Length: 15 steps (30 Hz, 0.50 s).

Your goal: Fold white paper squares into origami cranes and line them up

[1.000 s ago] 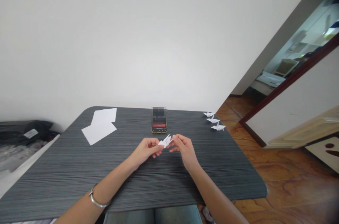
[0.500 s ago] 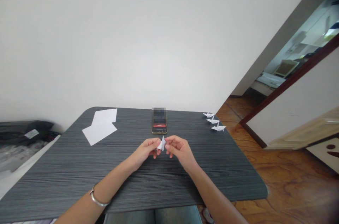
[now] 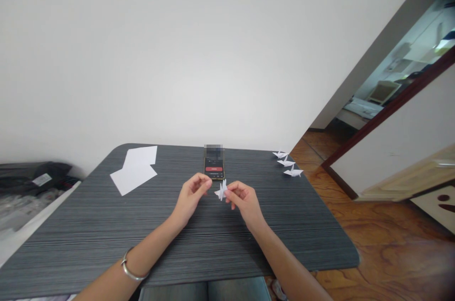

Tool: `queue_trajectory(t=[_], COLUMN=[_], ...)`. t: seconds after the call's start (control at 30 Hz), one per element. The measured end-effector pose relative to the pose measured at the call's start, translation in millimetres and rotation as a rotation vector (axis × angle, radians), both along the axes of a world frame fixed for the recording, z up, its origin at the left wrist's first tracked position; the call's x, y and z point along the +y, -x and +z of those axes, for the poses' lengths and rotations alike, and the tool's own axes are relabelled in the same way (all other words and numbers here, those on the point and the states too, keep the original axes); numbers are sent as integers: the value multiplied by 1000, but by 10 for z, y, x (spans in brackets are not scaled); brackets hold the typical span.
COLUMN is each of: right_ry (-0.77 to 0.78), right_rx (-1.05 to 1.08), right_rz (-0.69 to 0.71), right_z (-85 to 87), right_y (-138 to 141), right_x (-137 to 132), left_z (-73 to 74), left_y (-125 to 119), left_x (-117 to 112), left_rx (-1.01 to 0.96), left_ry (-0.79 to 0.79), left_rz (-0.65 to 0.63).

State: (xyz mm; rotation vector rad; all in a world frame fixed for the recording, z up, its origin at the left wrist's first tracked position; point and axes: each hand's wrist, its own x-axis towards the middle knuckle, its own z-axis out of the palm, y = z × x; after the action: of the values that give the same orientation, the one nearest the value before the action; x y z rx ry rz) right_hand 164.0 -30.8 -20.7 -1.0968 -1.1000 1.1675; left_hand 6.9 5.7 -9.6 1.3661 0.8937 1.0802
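1. Over the near-middle of a dark table (image 3: 199, 244): a folded paper bird (image 3: 221, 192), white, held up btwn two hands, just this side of the phone.
2. R hand (image 3: 246, 200) grips the bird at its right side, thumb & fingertips pinched on it; remaining fingers curled.
3. L hand (image 3: 191, 195), near but apart from the bird: thumb & index tips brought together, nothing visible btwn them.
4. Just changed: both hands had hold of the bird a moment ago; L has since let go & drawn off leftward, and the bird shows more of its points. Means, by the look of it, R alone steadies the piece, L is free. Shape seems largely formed; fine creases too small to tell.
5. Directly behind: phone (image 3: 213, 161), screen lit, w/ a red bar.
6. Table's far right: three similar white birds (image 3: 293, 173), in a row. Far left: white sheets (image 3: 137, 176), lying flat, unfolded.
7. Farther out: silver bracelet (image 3: 132, 272) on L forearm; pale wall (image 3: 213, 64) backs it all; wood floor (image 3: 391, 244) at right.
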Motion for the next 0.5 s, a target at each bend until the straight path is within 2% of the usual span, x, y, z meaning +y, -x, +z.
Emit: queue_trajectory(t=[0.07,0.2,0.33,0.5], right_ry=[4,-3,-28,-38], right_rx=[-19,-69,-119,-124], right_rz=[-40,-39,-40,-33], right_z=[-13,-31,-41,-33], right_y=[-5,22,49,60], right_x=[6,4,0,-9], left_z=[11,4,-34,-66], left_y=[7,-21,-61,-69], left_x=[-20,-89,-127,-115], left_rx=[24,88,148,115], left_ry=[-86,-136,-146,-86], left_rz=[53,-12,-11,-9])
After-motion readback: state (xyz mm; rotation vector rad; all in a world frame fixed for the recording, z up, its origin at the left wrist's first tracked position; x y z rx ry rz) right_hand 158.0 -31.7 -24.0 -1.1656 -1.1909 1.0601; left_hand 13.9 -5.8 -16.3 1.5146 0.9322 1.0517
